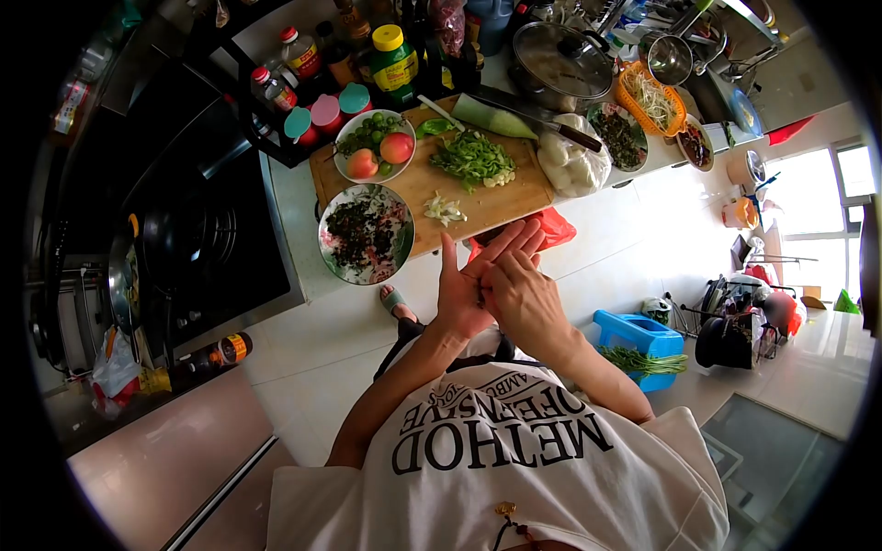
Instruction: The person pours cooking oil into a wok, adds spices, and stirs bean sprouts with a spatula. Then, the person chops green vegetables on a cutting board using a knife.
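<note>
My left hand (462, 298) is held palm up in front of my shirt, its fingers stretched out. Over that palm my right hand (528, 298) curls with its fingers pressed together. A small dark bit shows between the hands, too hidden to name. Just beyond them lies a wooden cutting board (514, 204) with chopped greens (473, 158), pale chopped pieces (445, 209) and a length of pale green vegetable (494, 117). A patterned bowl of dark chopped food (360, 230) sits at the board's near left corner. Behind it, another bowl holds peaches (397, 147) and small green fruit.
A knife handle (577, 137) juts out beside a white plastic bag (575, 163). A red bag (555, 230) hangs below the counter edge. At left is a black stove (211, 234); a lidded pot (560, 60) and an orange basket (675, 112) stand rightward. A blue bin (643, 332) is on the floor.
</note>
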`<state>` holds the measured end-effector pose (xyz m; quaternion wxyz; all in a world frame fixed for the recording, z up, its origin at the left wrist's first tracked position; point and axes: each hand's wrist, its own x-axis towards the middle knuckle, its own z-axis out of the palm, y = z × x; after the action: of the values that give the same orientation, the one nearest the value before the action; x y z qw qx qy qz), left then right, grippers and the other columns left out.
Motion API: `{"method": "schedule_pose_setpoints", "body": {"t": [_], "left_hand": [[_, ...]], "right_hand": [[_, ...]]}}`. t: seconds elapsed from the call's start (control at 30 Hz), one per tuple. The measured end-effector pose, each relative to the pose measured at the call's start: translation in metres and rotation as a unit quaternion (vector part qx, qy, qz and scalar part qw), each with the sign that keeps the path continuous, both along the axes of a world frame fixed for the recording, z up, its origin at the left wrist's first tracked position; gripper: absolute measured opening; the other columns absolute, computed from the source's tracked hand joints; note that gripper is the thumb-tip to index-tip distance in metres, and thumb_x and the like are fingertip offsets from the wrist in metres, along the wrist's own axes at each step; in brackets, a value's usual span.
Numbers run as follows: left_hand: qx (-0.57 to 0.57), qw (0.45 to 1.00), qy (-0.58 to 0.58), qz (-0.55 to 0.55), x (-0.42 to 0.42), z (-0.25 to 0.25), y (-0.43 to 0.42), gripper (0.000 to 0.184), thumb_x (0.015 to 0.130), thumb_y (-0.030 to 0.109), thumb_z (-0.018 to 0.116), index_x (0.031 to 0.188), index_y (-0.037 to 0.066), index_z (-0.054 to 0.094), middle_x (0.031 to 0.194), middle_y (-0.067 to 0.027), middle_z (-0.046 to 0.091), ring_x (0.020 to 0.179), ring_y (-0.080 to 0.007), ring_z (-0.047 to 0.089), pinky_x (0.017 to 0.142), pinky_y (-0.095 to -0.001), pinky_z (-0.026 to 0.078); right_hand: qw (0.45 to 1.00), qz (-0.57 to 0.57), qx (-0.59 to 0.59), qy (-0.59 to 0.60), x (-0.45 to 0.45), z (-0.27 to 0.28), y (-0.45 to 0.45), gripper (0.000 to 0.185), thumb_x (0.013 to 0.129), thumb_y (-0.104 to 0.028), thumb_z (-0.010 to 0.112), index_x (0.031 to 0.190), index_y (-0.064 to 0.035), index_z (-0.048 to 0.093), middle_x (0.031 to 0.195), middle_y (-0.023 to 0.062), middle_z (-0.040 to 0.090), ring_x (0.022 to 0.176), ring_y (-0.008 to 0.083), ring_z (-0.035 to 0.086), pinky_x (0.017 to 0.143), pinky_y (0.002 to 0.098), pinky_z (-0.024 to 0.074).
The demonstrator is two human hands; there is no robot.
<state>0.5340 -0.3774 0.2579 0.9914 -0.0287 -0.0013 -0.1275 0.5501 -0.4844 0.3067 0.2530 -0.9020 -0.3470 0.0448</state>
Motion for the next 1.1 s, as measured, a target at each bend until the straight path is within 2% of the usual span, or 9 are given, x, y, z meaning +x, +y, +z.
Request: {"method": "schedule_pose_setpoints", "body": {"t": [0.33,0.43,0.63,0.83,0.97,1.1], "left_hand": [[-0.006,1.0,-0.005,0.002,-0.001,0.001,0.0,0.102,0.089,0.078,0.026,0.152,-0.002,0.017,0.16,-0.015,0.018,0.15,-0.0272,0.009,0.122,-0.0419,0.005],[0.008,1.0,-0.018,0.006,-0.001,-0.003,-0.002,0.101,0.089,0.078,0.026,0.152,-0.001,0.019,0.16,-0.0148,0.019,0.15,-0.0279,0.009,0.122,-0.0434,0.006],[0.026,0.999,-0.036,0.004,-0.002,-0.005,-0.001,0.098,0.09,0.076,0.024,0.152,0.0,0.022,0.159,-0.0142,0.021,0.149,-0.0288,0.011,0.121,-0.0461,0.007],[0.017,1.0,0.021,-0.003,-0.004,-0.004,0.002,0.097,0.091,0.076,0.024,0.151,0.001,0.025,0.159,-0.0134,0.023,0.149,-0.0281,0.014,0.121,-0.0445,0.009],[-0.015,0.998,0.046,0.029,-0.007,-0.017,0.015,0.095,0.092,0.073,0.029,0.15,-0.001,0.025,0.159,-0.0146,0.022,0.149,-0.0269,0.014,0.121,-0.0405,0.014],[-0.031,0.996,0.049,0.07,-0.006,-0.023,0.025,0.091,0.094,0.066,0.038,0.15,-0.004,0.023,0.159,-0.0152,0.019,0.149,-0.0264,0.012,0.123,-0.0388,0.016]], "right_hand": [[0.999,0.038,0.006,-0.029,0.004,0.0,-0.001,0.015,0.075,-0.01,0.068,0.086,-0.0037,0.059,0.088,0.0089,0.052,0.084,0.0266,0.057,0.062,0.0388,0.0492],[0.998,0.059,0.02,-0.015,0.007,0.012,-0.003,0.011,0.077,-0.008,0.06,0.086,-0.0014,0.059,0.091,0.0094,0.053,0.086,0.0264,0.056,0.063,0.037,0.0501],[0.997,0.064,0.048,0.0,0.012,0.009,-0.009,0.014,0.075,-0.007,0.065,0.086,-0.0013,0.06,0.091,0.0097,0.054,0.084,0.0271,0.056,0.065,0.0389,0.0503],[0.995,0.033,0.09,0.02,0.018,0.021,-0.018,0.017,0.076,-0.006,0.069,0.09,-0.0027,0.061,0.09,0.0102,0.054,0.085,0.0295,0.058,0.066,0.0395,0.0503],[0.993,-0.017,0.115,-0.03,0.037,0.019,-0.034,0.012,0.08,-0.006,0.067,0.088,-0.0019,0.059,0.087,0.0113,0.056,0.083,0.0315,0.059,0.066,0.0406,0.0493],[0.996,-0.041,0.084,-0.004,0.053,-0.003,-0.045,0.008,0.081,-0.005,0.063,0.086,-0.0022,0.057,0.087,0.0124,0.057,0.082,0.0331,0.058,0.065,0.0419,0.0486]]}}
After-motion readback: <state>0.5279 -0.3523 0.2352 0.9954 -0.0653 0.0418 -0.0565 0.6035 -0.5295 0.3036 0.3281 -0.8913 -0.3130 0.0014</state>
